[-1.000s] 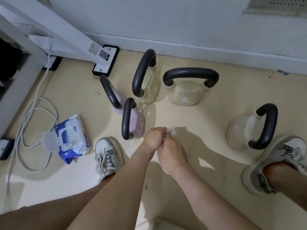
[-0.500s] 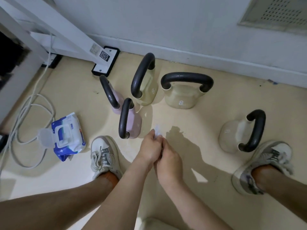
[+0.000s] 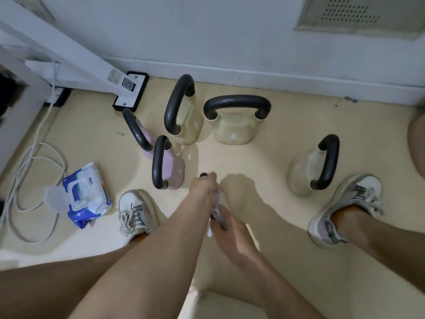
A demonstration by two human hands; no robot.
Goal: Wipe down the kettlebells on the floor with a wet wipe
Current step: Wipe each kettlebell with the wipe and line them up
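While the left hand (image 3: 203,188) and right hand (image 3: 227,229) are bunched together low over the floor (image 3: 253,157), both are clamped on the scrunched white wet wipe (image 3: 218,204), apart from the weights. Just past them sits a pink kettlebell (image 3: 174,171), with a second pink kettlebell (image 3: 148,155) behind it. A beige kettlebell (image 3: 301,173) is off right by a shoe (image 3: 345,203). The wipes pack (image 3: 87,196) lies open on the left. Two beige 8 kettlebells (image 3: 233,132) stand farthest, near the wall.

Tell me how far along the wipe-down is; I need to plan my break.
Done: the wipe pack is open and a wet wipe is out. In hand: the left hand and right hand both grip it, touching none of the standing weights. Left: two pink kettlebells and three beige kettlebells; nothing shows any wiped yet.
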